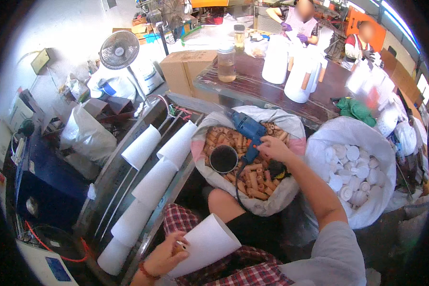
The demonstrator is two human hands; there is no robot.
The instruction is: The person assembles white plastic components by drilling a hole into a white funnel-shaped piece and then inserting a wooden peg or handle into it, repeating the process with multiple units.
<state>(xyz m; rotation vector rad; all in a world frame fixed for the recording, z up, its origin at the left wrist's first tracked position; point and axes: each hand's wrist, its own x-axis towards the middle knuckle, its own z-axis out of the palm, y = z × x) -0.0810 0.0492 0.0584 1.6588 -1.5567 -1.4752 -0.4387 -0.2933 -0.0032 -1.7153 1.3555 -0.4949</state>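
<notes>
A white tapered cylinder [207,245], its wide mouth facing up and to the right, lies across my lap on a red plaid cloth. My left hand [169,252] is closed at its side, with what looks like the end of a tan wooden handle [179,247] between the fingers. Out in front, my right hand [275,148] is closed on the grip of a blue power drill [248,125]. The drill rests over an open sack [285,198] of tan wooden handles [253,177]. A dark round cup [223,159] sits among those handles.
To the left, white tapered cylinders [155,183] line a metal rack. A sack [319,143] of white round caps [360,183] stands at the right. Beyond, a dark table [252,76] bears handled white jugs [298,86] and a liquid-filled jar [226,66]. Two people work farther back.
</notes>
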